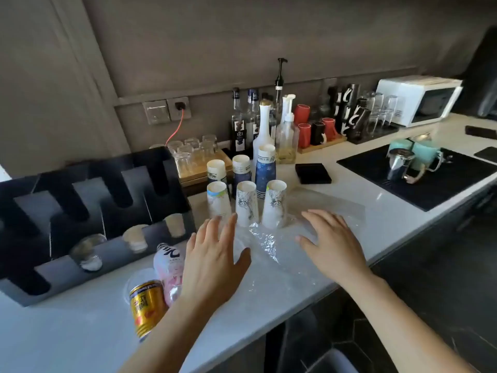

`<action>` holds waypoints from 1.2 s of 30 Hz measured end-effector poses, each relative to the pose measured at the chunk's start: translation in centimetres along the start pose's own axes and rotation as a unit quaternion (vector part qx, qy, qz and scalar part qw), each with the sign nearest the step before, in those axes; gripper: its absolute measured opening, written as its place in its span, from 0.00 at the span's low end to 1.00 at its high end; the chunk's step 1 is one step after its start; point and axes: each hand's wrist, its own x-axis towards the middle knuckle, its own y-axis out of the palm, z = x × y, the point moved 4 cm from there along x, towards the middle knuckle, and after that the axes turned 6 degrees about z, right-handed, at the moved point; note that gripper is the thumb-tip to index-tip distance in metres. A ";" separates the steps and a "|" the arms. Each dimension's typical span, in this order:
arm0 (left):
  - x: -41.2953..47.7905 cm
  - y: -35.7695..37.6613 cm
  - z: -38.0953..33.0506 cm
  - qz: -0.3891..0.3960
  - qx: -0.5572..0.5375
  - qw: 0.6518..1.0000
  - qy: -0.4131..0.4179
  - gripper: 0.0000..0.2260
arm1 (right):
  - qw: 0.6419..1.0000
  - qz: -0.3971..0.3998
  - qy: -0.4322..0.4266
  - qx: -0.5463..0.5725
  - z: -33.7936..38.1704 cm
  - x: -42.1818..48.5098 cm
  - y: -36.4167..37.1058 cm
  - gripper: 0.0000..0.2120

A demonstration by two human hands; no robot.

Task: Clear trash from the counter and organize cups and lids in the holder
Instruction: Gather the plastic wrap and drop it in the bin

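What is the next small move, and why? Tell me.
Probably gather the clear plastic wrap: the left hand and right hand are spread open over it, and it lies crumpled on the counter beside the upturned paper cups.

Single wide-angle view from head height, facing forward and down across a white tabletop [390, 224] toward a grey wall [242, 36]. Taken close in, with the left hand [215, 257] and right hand [332, 246] large in the foreground, forearms entering from the bottom edge.
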 end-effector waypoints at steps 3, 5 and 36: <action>-0.3 2.1 0.1 0.054 0.024 0.998 -0.007 0.32 | 1.000 0.007 0.025 -0.008 -1.9 -0.3 0.4 0.27; -0.7 3.8 0.3 0.126 0.062 0.990 -0.007 0.37 | 0.997 0.043 0.061 -0.025 -3.4 -0.4 1.1 0.27; -1.9 11.5 0.5 0.157 0.140 0.976 0.046 0.10 | 0.983 0.087 0.164 -0.008 -14.0 -0.3 6.7 0.07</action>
